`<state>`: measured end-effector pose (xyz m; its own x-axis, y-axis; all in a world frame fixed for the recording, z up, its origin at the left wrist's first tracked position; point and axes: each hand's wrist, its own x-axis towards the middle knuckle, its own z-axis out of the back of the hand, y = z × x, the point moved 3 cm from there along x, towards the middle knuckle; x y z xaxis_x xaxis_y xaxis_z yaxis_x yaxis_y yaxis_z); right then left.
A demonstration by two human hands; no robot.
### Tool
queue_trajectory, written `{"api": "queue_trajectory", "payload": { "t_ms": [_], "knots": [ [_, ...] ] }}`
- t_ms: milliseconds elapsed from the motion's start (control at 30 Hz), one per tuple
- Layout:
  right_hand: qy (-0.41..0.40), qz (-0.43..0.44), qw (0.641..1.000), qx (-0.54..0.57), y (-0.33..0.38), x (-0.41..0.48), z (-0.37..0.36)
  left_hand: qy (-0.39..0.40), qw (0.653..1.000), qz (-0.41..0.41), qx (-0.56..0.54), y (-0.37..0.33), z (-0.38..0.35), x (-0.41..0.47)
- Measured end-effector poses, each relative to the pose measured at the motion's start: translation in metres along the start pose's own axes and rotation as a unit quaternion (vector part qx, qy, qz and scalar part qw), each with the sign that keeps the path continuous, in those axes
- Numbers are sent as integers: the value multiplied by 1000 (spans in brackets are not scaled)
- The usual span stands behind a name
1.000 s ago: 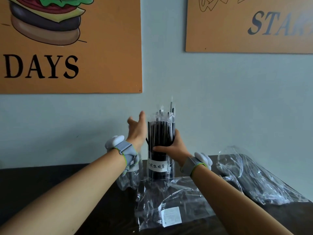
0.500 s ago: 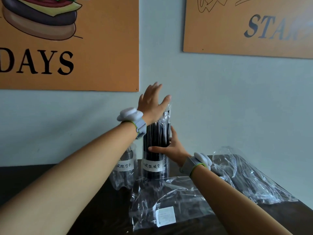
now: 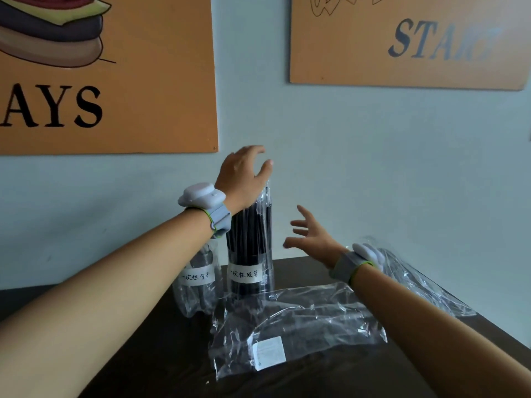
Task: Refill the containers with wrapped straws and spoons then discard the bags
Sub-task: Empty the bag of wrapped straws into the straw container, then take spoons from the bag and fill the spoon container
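Note:
A tall clear straw container (image 3: 249,274) with a white label stands at the back of the dark table (image 3: 161,366), packed with black wrapped straws (image 3: 253,225). My left hand (image 3: 241,173) rests palm-down on the straw tops, fingers spread. My right hand (image 3: 311,237) hovers just right of the container, open and clear of it. A shorter labelled spoon container (image 3: 198,282) stands to the left, partly behind my left wrist. One clear plastic bag (image 3: 296,326) with a white sticker lies flat in front, and a second bag (image 3: 416,280) lies at the right.
The pale wall (image 3: 373,168) is directly behind the containers. Two orange posters (image 3: 143,81) hang above. The table's right edge runs diagonally past the second bag.
My right hand let go of the straw container and moved off to the right, opening. My left hand stayed on the straw tops and pressed lower.

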<state>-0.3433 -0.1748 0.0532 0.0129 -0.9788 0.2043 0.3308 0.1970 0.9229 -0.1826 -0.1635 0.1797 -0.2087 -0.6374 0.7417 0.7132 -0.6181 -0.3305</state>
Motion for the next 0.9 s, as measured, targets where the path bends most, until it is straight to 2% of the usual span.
{"api": "queue_trajectory", "payload": {
  "t_ms": [67,167,267,367,533,600,733,900],
  "knots": [
    [-83,2,995,-51,-2,-6,27,-37,998,-35,27,-8,3,-5],
    [-195,-17,955,-225,-11,-18,74,-47,991,-104,69,-32,1,-16],
    [-207,-113,903,-359,-32,-29,115,-23,981,-167,96,-55,-6,-27],
    [-184,-219,855,-432,-66,-42,137,18,968,-214,127,-68,-16,-40],
    [-155,-283,852,-413,-118,-49,149,74,962,-212,156,-65,-30,-56],
    [-176,-276,850,-412,-126,-47,152,96,964,-194,153,-61,-35,-60],
    [-235,-226,847,-420,-114,-48,157,147,961,-177,156,-55,-44,-69],
    [-326,-114,872,-348,-77,-47,173,160,963,-163,142,-53,-44,-70]
  ]
}}
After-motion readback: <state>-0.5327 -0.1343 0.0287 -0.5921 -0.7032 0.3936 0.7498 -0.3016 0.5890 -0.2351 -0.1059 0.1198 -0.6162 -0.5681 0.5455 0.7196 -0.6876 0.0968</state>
